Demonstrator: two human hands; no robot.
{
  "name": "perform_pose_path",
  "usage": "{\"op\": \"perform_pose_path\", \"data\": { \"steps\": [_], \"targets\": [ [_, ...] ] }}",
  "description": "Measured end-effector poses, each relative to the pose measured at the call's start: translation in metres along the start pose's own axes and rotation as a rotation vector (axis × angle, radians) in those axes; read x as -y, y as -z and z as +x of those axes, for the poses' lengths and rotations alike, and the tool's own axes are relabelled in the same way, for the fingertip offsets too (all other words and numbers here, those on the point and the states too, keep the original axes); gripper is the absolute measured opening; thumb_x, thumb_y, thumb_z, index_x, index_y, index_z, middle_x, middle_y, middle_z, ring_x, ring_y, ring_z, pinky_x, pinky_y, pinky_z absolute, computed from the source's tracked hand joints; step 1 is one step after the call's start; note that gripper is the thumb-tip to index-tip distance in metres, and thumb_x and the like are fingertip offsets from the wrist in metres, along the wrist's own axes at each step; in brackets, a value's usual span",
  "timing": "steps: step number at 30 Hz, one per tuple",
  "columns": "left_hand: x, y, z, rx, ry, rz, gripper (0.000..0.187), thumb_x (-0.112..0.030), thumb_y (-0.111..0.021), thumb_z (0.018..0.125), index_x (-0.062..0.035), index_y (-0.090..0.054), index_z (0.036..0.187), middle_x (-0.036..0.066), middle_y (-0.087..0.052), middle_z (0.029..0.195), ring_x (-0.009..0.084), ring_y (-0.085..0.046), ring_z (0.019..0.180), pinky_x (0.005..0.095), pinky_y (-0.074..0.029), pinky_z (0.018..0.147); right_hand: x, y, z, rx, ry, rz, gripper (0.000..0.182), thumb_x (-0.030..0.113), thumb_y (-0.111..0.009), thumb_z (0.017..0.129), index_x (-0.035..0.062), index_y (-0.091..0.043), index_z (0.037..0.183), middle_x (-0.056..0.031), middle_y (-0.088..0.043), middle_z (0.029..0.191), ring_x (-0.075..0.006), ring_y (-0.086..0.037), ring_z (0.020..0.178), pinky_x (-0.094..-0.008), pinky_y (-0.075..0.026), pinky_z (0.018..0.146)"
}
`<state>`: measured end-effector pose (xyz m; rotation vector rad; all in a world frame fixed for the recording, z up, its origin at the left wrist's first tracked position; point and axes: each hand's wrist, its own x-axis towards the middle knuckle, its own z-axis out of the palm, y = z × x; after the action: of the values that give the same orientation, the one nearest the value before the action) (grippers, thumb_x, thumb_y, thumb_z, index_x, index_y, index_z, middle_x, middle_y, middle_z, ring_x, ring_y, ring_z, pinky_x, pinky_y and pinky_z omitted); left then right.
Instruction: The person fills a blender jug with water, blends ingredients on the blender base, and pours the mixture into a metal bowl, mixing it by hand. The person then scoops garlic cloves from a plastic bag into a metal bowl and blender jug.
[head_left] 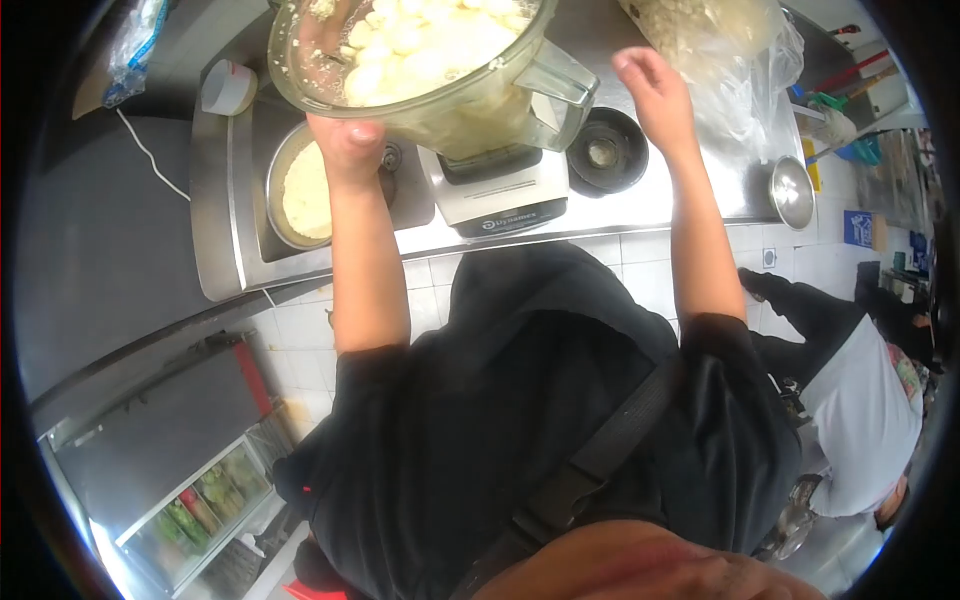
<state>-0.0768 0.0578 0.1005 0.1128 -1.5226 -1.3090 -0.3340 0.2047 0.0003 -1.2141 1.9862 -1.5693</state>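
Note:
A clear blender jar (455,125) full of pale, peeled-looking chunks (410,50) is tilted above the counter at the top of the view. My left hand (345,145) grips its left side, thumb outside; the fingers show only dimly through the wall. Beyond the jar's handle (570,85), my right hand (655,85) is raised with nothing in it, fingers apart and not touching the handle. Under the jar stands the white blender base (500,200). A round black lid (607,150) with a clear centre lies right of the base.
On the left, a metal bowl (305,195) contains pale mash, near a white tub (228,88). A plastic bag (715,60) of pale pieces and a small metal bowl (792,193) are on the right of the steel counter (700,200). Another person (860,400) is behind, at right.

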Motion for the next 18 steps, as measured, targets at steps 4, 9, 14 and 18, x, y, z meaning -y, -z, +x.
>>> {"op": "perform_pose_path", "data": {
  "steps": [4, 9, 14, 18],
  "targets": [
    [0.002, 0.015, -0.017, -0.045, 0.113, 0.106, 0.125, -0.074, -0.073, 0.059, -0.0005, -0.021, 0.146, 0.020, -0.032, 0.146, 0.0328, -0.037, 0.133, 0.0445, -0.036, 0.108, -0.125, 0.025, -0.040, 0.255, -0.529, -0.675, 0.081, 0.051, -0.071, 0.074, -0.0043, -0.050, 0.129, -0.0284, -0.059, 0.119, -0.0377, -0.055, 0.118, -0.0427, -0.042, 0.100],
    [-0.019, 0.036, -0.023, -0.037, -0.005, 0.175, 0.110, -0.065, -0.072, 0.070, 0.0005, -0.023, 0.145, 0.017, -0.039, 0.141, 0.0294, -0.041, 0.129, 0.0411, -0.032, 0.107, -0.108, 0.020, -0.071, 0.152, -0.803, 0.101, 0.041, 0.002, -0.052, 0.081, -0.0062, -0.044, 0.121, -0.0206, -0.060, 0.097, -0.0249, -0.065, 0.071, -0.0335, -0.054, 0.048],
    [-0.051, 0.058, -0.007, -0.067, -0.037, 0.259, 0.085, -0.063, -0.041, 0.092, 0.0009, -0.023, 0.145, 0.024, -0.037, 0.143, 0.0329, -0.036, 0.134, 0.0441, -0.029, 0.109, -0.017, 0.058, -0.030, -0.095, -0.313, 0.346, 0.061, -0.004, -0.051, 0.076, 0.0009, -0.031, 0.134, -0.0188, -0.049, 0.121, -0.0243, -0.059, 0.103, -0.0328, -0.056, 0.077],
    [-0.072, 0.034, 0.028, -0.059, -0.147, 0.320, 0.074, -0.055, -0.035, 0.097, 0.0032, -0.029, 0.142, 0.027, -0.041, 0.139, 0.0355, -0.041, 0.130, 0.0438, -0.031, 0.108, 0.124, 0.056, -0.001, -0.254, 0.491, 0.180, 0.075, -0.004, -0.057, 0.074, 0.0075, -0.027, 0.142, -0.0163, -0.040, 0.134, -0.0245, -0.044, 0.123, -0.0390, -0.040, 0.103]
  ]
}}
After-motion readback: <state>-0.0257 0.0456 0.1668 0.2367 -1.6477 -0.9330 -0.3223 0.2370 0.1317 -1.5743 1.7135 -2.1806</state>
